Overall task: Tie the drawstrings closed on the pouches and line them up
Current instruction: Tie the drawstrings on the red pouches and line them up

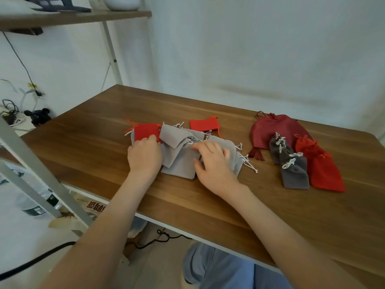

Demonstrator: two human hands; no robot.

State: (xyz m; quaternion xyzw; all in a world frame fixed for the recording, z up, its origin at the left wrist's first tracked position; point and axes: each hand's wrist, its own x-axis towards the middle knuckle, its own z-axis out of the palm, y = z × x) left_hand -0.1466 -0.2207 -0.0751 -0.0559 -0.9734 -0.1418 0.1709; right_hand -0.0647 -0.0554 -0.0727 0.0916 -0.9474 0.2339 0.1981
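- A wooden table [104, 155] holds all the pouches; a person's two bare forearms reach over its near edge
- A loose pile of light grey pouches [179, 161] lies in the middle of the table, overlapping one another, mouths open and white drawstrings [248, 163] trailing out at the back and to the right
- The left hand [144, 155] lies knuckles up at the pile's left end, fingers bent down onto the near edge of a bright red pouch [145, 131] that rests on the grey ones; whether it grips the cloth or only presses on it I cannot tell
- The right hand [214, 161] rests on top of the grey pile, fingers bent and a little spread, the forefinger tip beside a white cord and the thumb set apart on the grey cloth nearer the body; a pinch cannot be made out
- A second bright red pouch [203, 123] lies flat just behind the pile, untied
- To the right, well apart from the pile, a large dark red pouch [270, 130] lies drawn shut, with a tassel [257, 154] at its near corner
- In front of it several dark grey pouches [293, 174] tied with white bows overlap in a line, and just beside them on the right bright red tied pouches [325, 176] overlap the same way
- A wooden shelf [83, 16] hangs at upper left
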